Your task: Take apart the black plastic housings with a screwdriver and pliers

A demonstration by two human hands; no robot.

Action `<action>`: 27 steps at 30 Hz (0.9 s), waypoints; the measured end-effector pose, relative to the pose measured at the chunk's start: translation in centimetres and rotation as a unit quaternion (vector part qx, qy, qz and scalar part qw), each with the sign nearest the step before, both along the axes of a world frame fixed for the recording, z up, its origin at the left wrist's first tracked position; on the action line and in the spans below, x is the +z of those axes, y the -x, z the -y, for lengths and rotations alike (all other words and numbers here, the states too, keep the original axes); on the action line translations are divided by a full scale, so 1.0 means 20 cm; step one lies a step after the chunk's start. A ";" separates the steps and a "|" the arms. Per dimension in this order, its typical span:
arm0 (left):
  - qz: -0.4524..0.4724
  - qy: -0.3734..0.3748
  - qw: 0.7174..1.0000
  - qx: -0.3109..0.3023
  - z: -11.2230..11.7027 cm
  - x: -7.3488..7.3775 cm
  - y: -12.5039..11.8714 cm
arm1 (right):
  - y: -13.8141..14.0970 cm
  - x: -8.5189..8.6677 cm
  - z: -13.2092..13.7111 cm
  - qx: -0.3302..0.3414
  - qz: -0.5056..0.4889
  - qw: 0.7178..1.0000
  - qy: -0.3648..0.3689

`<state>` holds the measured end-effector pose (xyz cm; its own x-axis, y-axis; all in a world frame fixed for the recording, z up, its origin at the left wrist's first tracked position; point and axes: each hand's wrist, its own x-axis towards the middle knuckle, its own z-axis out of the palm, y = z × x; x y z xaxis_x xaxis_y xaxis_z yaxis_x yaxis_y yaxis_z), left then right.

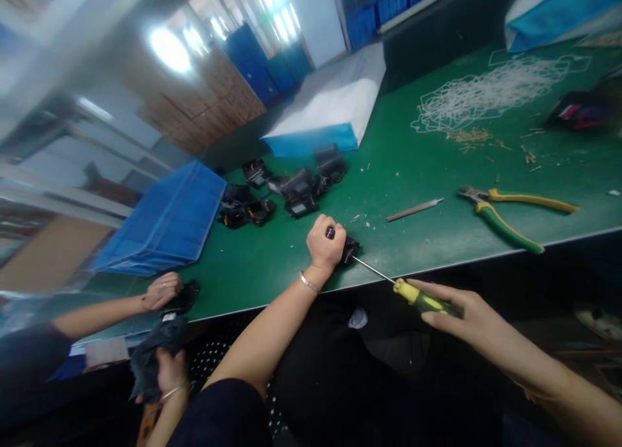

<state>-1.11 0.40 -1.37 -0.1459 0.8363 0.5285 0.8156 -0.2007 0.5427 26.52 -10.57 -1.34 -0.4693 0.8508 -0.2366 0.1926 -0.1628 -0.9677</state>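
My left hand (324, 243) is closed around a small black device (350, 249), pressing it near the front edge of the green table; much of the device is hidden under the fingers. With my right hand (459, 308) I grip a yellow and dark green screwdriver (407, 290) by its handle. Its thin shaft points left and its tip meets the side of the black device. Beyond my left hand lie several similar black devices (300, 191), some with yellow bits showing.
Right of my hands lie a thin pointed tool (415, 210) and diagonal cutters (515, 212). Farther back are white wire pieces (490, 94), loose screws (469, 136) and a white-blue package (325, 110). A blue bin (162, 217) stands left, near a co-worker's hand (162, 291) on another black device.
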 end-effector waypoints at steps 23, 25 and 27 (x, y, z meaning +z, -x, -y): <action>-0.026 0.010 0.999 0.020 -0.01 0.00 0.03 | 0.04 -0.12 0.09 0.080 0.228 0.901 -0.361; -0.029 0.017 0.999 0.032 -0.01 0.01 0.02 | -0.01 -0.16 0.07 0.096 0.304 0.822 -0.472; -0.029 0.021 0.998 0.044 0.00 0.01 0.01 | -0.04 -0.16 0.05 0.093 0.319 0.784 -0.525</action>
<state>-1.35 0.43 -1.14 -0.1897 0.8438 0.5020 0.8589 -0.1051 0.5012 27.40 -11.52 -4.60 -0.6796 0.6643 0.3114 0.6171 0.7471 -0.2469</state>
